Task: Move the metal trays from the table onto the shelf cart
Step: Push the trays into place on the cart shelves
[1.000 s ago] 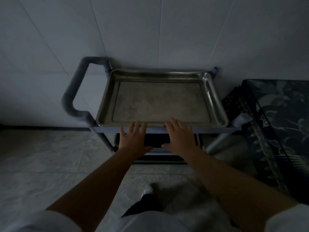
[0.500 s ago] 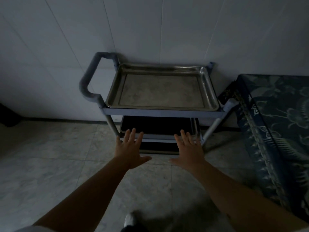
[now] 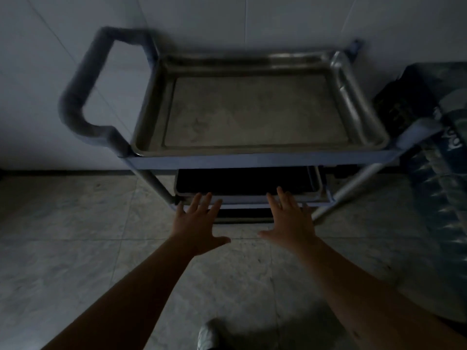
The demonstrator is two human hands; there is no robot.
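A metal tray (image 3: 255, 113) lies flat on the top shelf of the blue-grey shelf cart (image 3: 252, 161), which stands against the white wall. A second, dark tray (image 3: 247, 181) sits on the shelf below, mostly in shadow. My left hand (image 3: 198, 224) and my right hand (image 3: 290, 219) are stretched out palm down with fingers spread, in front of the lower shelf's front edge. Neither hand holds anything.
The cart's thick handle (image 3: 83, 87) sticks out on the left. A table with a dark blue patterned cloth (image 3: 444, 173) stands close on the right. Pale floor tiles (image 3: 75, 248) lie in front, and my shoe (image 3: 208, 335) shows at the bottom.
My hands have left the top tray's front rim and dropped to the level of the lower shelf. The view pulled back from the cart, then came closer again.
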